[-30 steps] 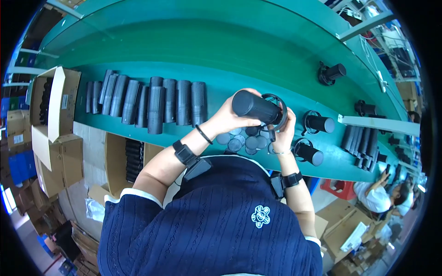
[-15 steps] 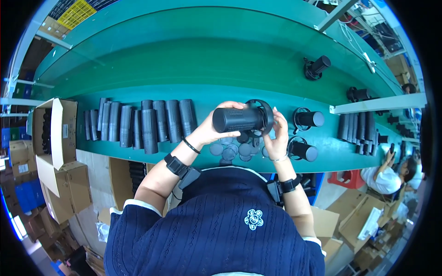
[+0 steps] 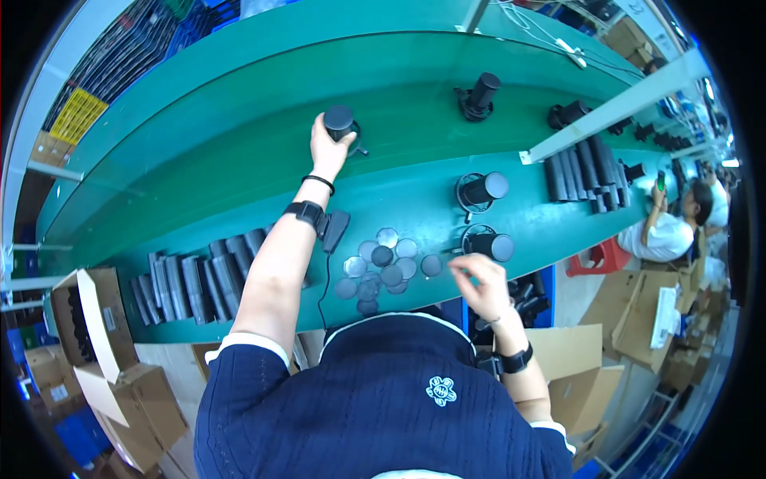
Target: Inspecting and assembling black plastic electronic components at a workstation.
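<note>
While the right arm (image 3: 523,383) is bent beside the torso (image 3: 375,399), the right hand (image 3: 488,291) sits over the near edge of the green bench (image 3: 383,184), fingers loosely curled and parted from the thumb, just beside the round discs (image 3: 391,275). Farther out, the left arm (image 3: 281,259) extends almost straight, and the left hand (image 3: 326,150) grips the black cylindrical unit (image 3: 339,118) around its side, at the bench's far part.

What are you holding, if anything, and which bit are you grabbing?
The left hand holds a black cylinder around its side, just below the flat round end. The right hand looks empty.
</note>
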The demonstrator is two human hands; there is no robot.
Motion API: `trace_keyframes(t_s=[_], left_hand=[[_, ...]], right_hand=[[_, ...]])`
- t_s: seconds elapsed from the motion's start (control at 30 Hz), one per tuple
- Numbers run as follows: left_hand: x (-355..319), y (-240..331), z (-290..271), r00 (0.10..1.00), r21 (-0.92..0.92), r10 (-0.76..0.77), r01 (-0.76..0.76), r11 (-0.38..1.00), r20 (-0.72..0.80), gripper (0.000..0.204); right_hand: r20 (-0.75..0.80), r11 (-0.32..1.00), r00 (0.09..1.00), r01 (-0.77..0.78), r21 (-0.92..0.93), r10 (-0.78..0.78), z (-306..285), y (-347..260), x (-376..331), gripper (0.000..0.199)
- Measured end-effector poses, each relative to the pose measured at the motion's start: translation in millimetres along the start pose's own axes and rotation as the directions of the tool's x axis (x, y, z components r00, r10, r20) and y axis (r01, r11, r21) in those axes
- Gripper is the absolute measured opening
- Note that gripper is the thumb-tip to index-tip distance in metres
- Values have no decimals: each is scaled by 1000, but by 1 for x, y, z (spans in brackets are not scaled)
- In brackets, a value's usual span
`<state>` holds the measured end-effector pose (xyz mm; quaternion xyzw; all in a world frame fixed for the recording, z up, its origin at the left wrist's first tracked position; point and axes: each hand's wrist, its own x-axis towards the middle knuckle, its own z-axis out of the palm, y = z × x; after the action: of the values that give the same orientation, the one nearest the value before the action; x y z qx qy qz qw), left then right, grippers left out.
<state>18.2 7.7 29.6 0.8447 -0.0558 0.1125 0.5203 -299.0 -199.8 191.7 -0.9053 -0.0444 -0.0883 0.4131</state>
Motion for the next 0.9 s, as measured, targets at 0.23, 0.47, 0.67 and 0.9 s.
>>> trace_keyframes(t_s=[0.23,0.47,0.67,0.9], left_hand=[[24,-9,25,996,63,-57,61,996,-66,86],[-92,77,-10,921,-241,32,68,968,388,33],[-162,121,-35,514,-494,330,222,841,792,46],[-171,109,-94,563,-432,50,571,698,825,62]], right_hand=[[-205,861,935,-347,-371,289,-33,66,-26,61],[-43,905,906,-416,93,421,-63,62,-17,52],[348,814,927,-309,491,143,-40,33,39,62],[274,764,962,-185,618,11,20,-18,88,58]])
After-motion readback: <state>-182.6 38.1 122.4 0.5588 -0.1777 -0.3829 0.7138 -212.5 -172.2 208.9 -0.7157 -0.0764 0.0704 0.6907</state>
